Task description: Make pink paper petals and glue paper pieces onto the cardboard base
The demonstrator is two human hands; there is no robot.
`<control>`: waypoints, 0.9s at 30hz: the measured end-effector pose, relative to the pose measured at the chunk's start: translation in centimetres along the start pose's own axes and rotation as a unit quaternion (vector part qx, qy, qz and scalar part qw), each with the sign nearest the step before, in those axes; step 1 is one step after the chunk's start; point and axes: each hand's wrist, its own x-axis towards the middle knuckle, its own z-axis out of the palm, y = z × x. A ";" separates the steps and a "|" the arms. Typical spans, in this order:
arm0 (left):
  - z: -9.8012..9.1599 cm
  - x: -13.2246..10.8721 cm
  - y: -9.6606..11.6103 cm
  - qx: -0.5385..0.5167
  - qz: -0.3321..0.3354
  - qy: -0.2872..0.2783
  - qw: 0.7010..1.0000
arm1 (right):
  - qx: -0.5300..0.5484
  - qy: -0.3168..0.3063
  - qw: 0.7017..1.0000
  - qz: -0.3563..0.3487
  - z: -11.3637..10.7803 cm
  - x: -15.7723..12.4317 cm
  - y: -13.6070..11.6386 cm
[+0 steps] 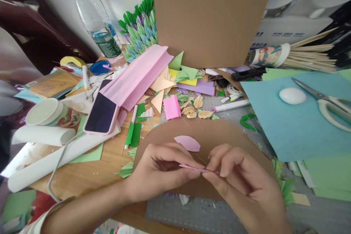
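Seen from above, our left hand (164, 170) and right hand (244, 177) each pinch, thumb against fingers, a thin pink paper piece (189, 167) held edge-on over a brown cardboard sheet (219, 128). We judge it partly worked; a second pink piece (189, 143) lies flat and unfolded just beyond, and the gathered peach leaves (204, 113) farther off look finished. Our fingers hide much of the held paper, so we cannot tell its folds, and a thin strand (200, 159) between our hands is hard to trace.

The pink paper (188, 167) is showing edge-on, a thin sliver. It is lying nearly level, pinched by left hand (166, 168) and right hand (242, 175).
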 end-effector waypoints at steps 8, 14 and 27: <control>-0.6 -0.2 -0.5 -0.059 -0.070 0.016 0.996 | 0.112 0.024 0.992 0.053 -0.5 0.5 0.5; -0.3 0.0 -0.1 0.018 0.013 0.007 1.000 | -0.041 -0.025 0.999 -0.022 0.1 0.0 0.1; -0.1 -0.1 0.0 0.062 -0.026 -0.015 0.998 | -0.318 -0.085 0.905 -0.268 -1.8 0.4 -0.4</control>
